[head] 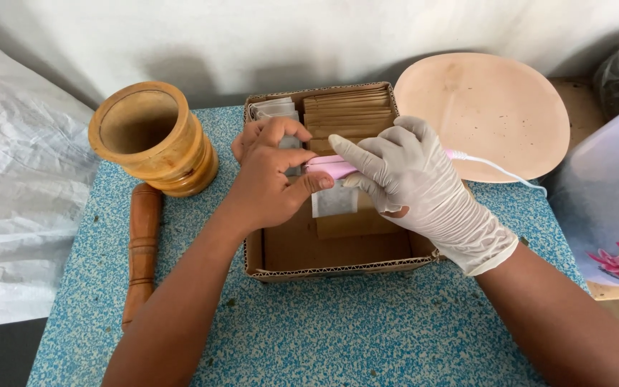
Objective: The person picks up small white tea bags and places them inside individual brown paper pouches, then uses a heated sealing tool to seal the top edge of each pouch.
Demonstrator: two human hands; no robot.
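- My bare left hand [270, 168] is over the shallow brown cardboard box [281, 251], thumb and fingers pinched on the top of a small white paper sachet [334, 201].
- My right hand [402, 175], in a white latex glove, is closed around a slim pink handheld tool [331, 167], pressing it across the sachet's top edge, just beside my left thumb.
- A thin white cord [499, 168] runs off the tool past my right wrist (it crosses the plate out there).
- The sachet hangs below both hands, lying over a flat brown paper packet [356, 223] on the box floor.
- Beyond my fingertips, at the box's far end, a row of brown paper packets [347, 111] stands on edge, with a few white sachets [272, 109] tucked in to the left of them.
- Left of my left hand: a round wooden mortar [153, 136], and a wooden pestle [141, 247] lying alongside my forearm on the blue speckled tabletop [338, 330].
- Past my right hand, a round pale pink plate [492, 107].
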